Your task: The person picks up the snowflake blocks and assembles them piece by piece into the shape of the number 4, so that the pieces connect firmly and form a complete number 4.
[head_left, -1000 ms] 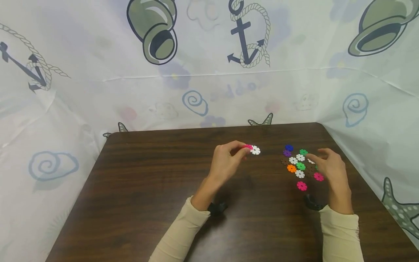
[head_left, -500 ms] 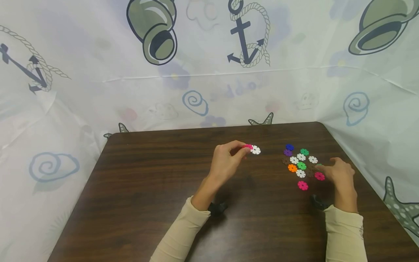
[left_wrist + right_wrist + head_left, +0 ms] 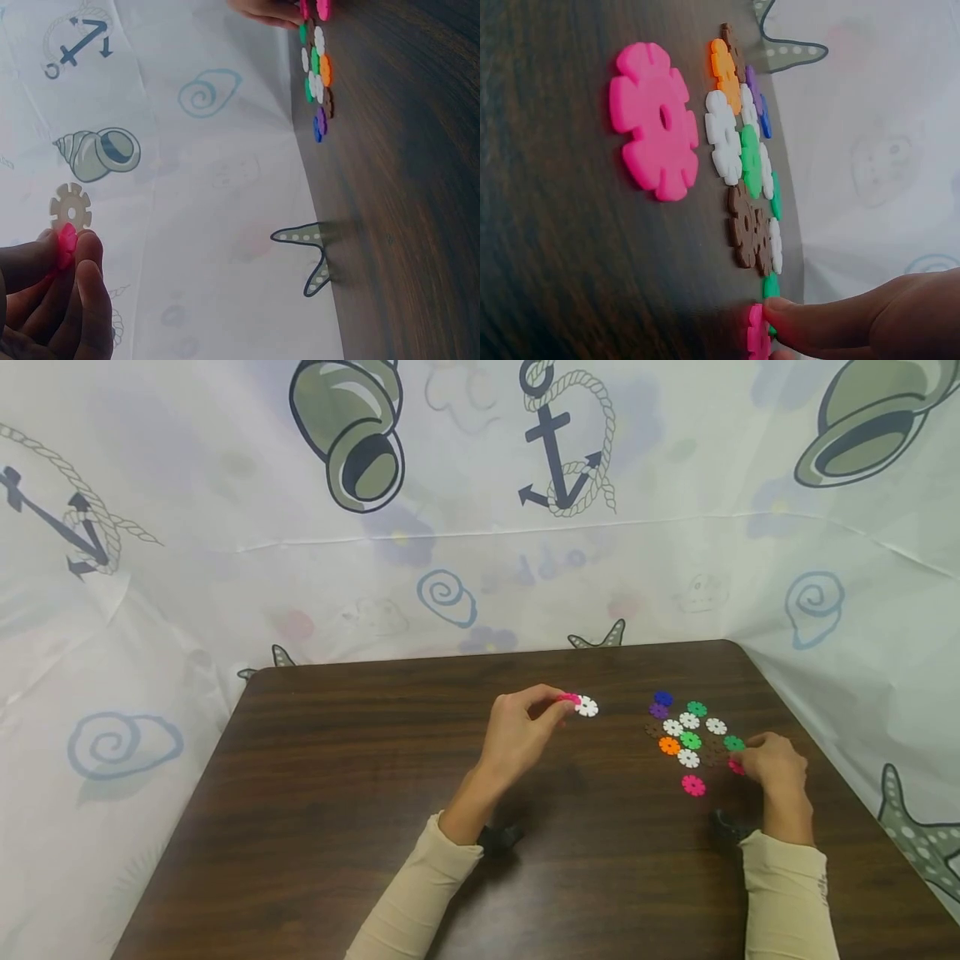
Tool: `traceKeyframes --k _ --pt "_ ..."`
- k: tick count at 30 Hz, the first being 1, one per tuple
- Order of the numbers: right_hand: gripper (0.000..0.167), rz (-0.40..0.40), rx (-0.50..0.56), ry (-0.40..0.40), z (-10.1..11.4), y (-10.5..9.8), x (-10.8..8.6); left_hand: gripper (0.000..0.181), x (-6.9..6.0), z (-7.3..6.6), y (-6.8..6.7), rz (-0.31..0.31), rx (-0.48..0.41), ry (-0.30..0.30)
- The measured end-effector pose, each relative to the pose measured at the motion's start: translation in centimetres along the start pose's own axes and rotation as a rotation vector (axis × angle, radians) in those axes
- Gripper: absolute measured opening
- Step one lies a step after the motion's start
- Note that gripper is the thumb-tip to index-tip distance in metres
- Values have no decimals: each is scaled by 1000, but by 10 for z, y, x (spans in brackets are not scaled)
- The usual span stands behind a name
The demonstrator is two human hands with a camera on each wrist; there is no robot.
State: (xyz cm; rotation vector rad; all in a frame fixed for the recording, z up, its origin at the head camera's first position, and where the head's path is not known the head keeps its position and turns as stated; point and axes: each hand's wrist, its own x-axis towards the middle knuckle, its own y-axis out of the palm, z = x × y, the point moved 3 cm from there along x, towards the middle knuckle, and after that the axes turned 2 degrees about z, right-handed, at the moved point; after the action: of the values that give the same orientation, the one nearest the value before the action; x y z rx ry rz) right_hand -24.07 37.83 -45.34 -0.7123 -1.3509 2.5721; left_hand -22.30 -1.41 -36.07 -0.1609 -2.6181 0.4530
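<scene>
My left hand (image 3: 517, 731) pinches a pink notched disc (image 3: 67, 246) that is joined to a white notched disc (image 3: 587, 707), both held above the table. On the right, my right hand (image 3: 776, 768) has thumb and fingers at a pink disc (image 3: 758, 332) at the edge of a group of loose discs. In the right wrist view the thumb touches that disc's upper end, with a green disc (image 3: 772, 286) just behind it. Another pink disc (image 3: 654, 122) lies apart from the group, nearer the front.
The group on the dark wooden table (image 3: 337, 793) also holds white, brown, orange (image 3: 669, 746), purple and blue (image 3: 663, 698) discs. A patterned cloth (image 3: 465, 477) hangs behind the table and along its sides.
My right hand has moved down and slightly right from the white and green discs to the pink disc, its fingers closing there. My left hand stays nearly still.
</scene>
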Motion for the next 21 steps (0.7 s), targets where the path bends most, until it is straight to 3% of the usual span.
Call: traceKeyframes --k 5,12,21 --pt "47 -50 -19 -45 0 0 1 13 -1 0 0 1 -13 3" --pt "59 -51 2 -34 2 4 -1 14 0 1 3 11 -33 3" --pt "52 -83 6 -62 7 4 1 14 0 0 2 12 -32 11"
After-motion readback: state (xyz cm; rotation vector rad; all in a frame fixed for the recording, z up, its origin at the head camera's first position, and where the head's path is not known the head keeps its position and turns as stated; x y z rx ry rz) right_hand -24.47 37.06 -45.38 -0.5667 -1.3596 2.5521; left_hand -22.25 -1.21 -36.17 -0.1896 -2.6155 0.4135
